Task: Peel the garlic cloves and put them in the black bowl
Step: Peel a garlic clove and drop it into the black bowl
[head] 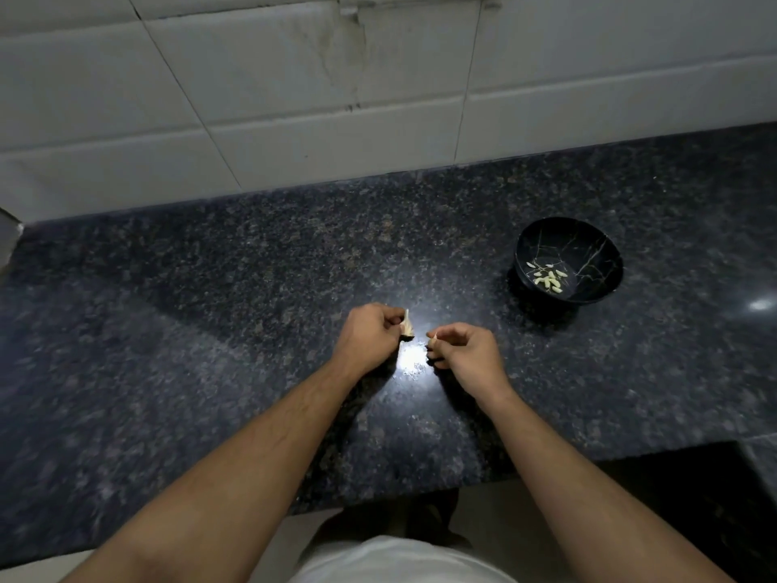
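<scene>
Both curled: left hand (370,332) grips garlic piece (407,324); right hand (466,351) pinches, seemingly, clove (433,341).

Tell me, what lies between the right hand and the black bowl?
Only bare dark granite counter, seen in the head view; nothing lies between the right hand and the black bowl.

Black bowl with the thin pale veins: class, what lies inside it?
Inside the round black bowl lies a small cluster of pale peeled garlic cloves, toward its near-left side. The near wall hides part of the bottom, so the exact count stays uncertain.
</scene>
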